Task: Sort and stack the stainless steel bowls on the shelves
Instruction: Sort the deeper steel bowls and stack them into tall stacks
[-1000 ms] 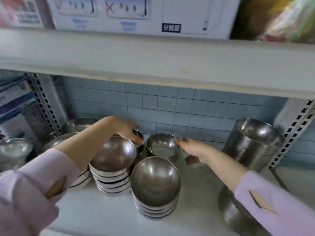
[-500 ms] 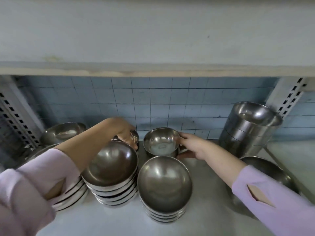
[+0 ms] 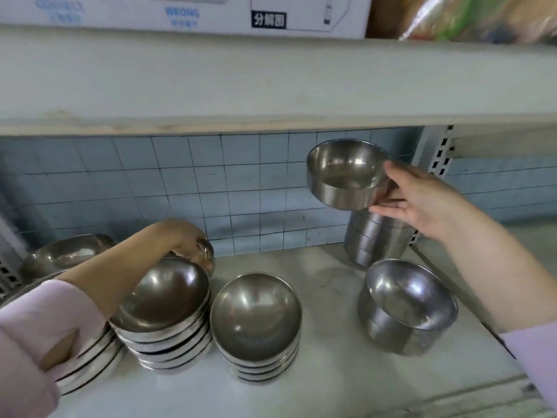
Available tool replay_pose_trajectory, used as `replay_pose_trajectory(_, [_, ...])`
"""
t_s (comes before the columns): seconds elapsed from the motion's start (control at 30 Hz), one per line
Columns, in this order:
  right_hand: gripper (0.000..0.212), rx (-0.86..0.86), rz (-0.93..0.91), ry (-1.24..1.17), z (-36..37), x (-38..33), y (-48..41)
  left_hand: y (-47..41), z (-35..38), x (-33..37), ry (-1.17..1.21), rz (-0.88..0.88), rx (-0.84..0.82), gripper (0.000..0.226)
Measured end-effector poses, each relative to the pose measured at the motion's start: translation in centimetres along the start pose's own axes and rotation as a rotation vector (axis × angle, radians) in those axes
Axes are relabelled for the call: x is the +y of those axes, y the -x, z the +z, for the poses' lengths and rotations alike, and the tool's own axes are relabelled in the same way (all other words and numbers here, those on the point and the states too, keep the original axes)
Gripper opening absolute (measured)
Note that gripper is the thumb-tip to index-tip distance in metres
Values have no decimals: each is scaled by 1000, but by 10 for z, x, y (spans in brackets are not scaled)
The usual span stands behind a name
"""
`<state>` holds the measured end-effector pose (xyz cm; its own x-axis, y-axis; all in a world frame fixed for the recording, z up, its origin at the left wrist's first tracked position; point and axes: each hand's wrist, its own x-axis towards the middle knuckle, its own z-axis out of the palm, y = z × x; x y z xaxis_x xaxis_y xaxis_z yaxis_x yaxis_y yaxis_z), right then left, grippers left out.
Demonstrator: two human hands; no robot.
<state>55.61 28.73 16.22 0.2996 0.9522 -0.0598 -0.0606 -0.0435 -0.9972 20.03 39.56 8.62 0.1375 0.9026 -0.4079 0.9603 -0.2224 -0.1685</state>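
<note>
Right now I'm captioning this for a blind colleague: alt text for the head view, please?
The right hand holds a small steel bowl in the air above a tall bowl stack on a white shelf. The left hand grips a second small bowl behind low stacks of shallow bowls.

Open lane along the shelf (image 3: 327, 297)
It runs back to the tiled wall (image 3: 241, 182) between shallow bowl stacks (image 3: 256, 321) at left and deep bowl stacks (image 3: 407, 309) at right; the upper shelf (image 3: 271, 95) caps headroom.

Head view – close, looking forward-down (slightly) into the shelf (image 3: 331, 342)
</note>
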Motion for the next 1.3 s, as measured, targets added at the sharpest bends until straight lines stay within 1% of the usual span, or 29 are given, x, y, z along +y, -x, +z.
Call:
replay_pose_trajectory(0.07, [42, 69, -54, 7, -14, -4, -1, 1, 1, -1, -7, -3, 12, 86])
replay_pose_trajectory(0.13, [42, 122, -70, -2, -27, -5, -8, 2, 1, -3, 4, -11, 14, 86])
replay_pose_trajectory(0.2, [37, 148, -53, -11, -37, -6, -15, 2, 2, -5, 16, -19, 10, 90])
replay_pose_trajectory(0.33, [40, 210, -3, 8, -50, 0, -32, 0, 3, -5, 11, -29, 1, 96])
replay_pose_trajectory(0.47, [40, 258, 14, 30, -51, 10, -45, 0, 3, -8, 33, -18, 0, 90])
replay_pose_trajectory(0.6, [41, 309, 2, 5, -50, 17, -49, -1, 6, -9, 48, 3, 16, 88])
replay_pose_trajectory(0.8, [36, 403, -52, 144, -52, 29, -52, -3, 8, -11, 73, 9, 20, 89])
replay_pose_trajectory(0.9, [49, 385, -54, 268, -53, 35, -51, -4, 9, -12, 76, 7, 12, 91])
replay_pose_trajectory(0.97, [56, 311, -75, 334, -54, 39, -48, -5, 9, -13, 77, 6, 7, 93])
replay_pose_trajectory(1.03, [69, 213, -87, 354, -54, 42, -43, -7, 9, -13, 78, 12, 2, 94])
replay_pose_trajectory(1.1, [79, 186, -117, 370, -54, 46, -40, -7, 9, -12, 71, 10, -1, 95])
replay_pose_trajectory(1.2, [72, 180, -153, 324, -55, 49, -39, -7, 10, -14, 53, 6, -5, 94])
replay_pose_trajectory(1.3, [70, 151, -145, 324, -58, 48, -41, -7, 13, -23, 30, 21, -18, 79])
